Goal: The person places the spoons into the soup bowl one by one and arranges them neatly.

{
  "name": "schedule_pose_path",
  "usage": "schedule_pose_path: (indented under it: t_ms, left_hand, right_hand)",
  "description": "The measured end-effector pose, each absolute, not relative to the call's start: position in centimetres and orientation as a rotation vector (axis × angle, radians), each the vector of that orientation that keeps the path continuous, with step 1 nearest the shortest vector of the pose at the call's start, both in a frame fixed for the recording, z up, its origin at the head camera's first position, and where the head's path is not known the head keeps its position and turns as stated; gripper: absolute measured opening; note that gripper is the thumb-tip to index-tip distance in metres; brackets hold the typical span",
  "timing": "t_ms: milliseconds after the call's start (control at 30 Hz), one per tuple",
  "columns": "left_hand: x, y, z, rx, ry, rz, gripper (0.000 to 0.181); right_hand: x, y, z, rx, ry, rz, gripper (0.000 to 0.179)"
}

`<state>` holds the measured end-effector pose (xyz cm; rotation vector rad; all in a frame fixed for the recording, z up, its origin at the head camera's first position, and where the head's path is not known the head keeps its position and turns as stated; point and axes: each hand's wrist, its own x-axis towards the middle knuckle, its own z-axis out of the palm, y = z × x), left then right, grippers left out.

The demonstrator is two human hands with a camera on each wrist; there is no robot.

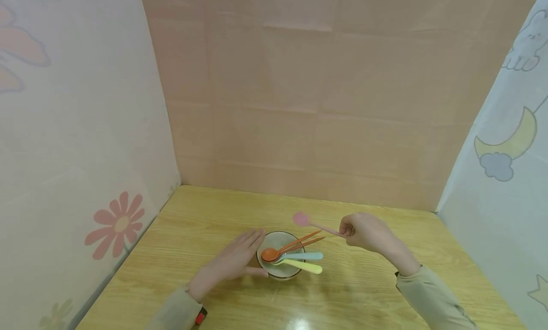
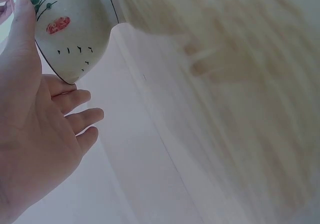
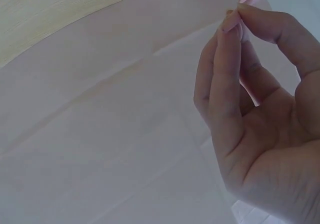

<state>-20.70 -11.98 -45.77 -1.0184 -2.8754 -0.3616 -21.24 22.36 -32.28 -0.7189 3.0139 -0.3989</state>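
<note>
A pale bowl [image 1: 274, 271] with a dark rim stands on the table; its outside shows painted leaves and a red spot in the left wrist view. My left hand [image 1: 235, 256] rests against the bowl's left side, its fairly straight fingers at the far rim and its thumb at the near side. In the bowl lean an orange spoon [image 1: 269, 255], a second thin orange handle [image 1: 314, 241], a light blue handle [image 1: 310, 256] and a yellow handle [image 1: 309, 267], all pointing right. To the right, above the table, my right hand [image 1: 369, 232] pinches a pink spoon [image 1: 301, 219] by its handle end, its head pointing left.
The wood-grain table [image 1: 205, 211] meets a plain peach backdrop [image 1: 299, 106] at the back. A flower-printed panel [image 1: 120, 154] closes off the left side, and a panel with a moon and cloud [image 1: 513, 216] the right.
</note>
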Motion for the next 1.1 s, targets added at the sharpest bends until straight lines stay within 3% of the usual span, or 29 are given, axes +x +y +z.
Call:
schedule_pose_path:
  t_ms: [1100]
  left_hand:
    - [-20.5,-11.9,-45.6,-1.028,-2.876,-0.358,0.101]
  right_hand:
    - [-21.7,18.4,-32.4,-0.820,2.959,-0.214,0.023]
